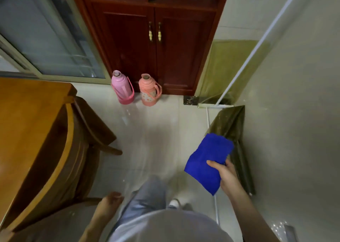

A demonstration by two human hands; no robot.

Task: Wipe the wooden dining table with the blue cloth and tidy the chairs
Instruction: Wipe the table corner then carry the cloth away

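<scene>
The folded blue cloth hangs in the air at the right, over the pale floor. My right hand grips its lower right edge, thumb on top. The wooden dining table fills the left side of the view. A wooden chair is pushed in against its right edge, backrest curving along the tabletop. My left hand hangs low beside my leg, fingers loosely curled and holding nothing, apart from the table and chair.
A dark red cabinet stands ahead against the wall. A pink thermos and a salmon thermos stand on the floor before it. A mop with a white pole leans at the right wall.
</scene>
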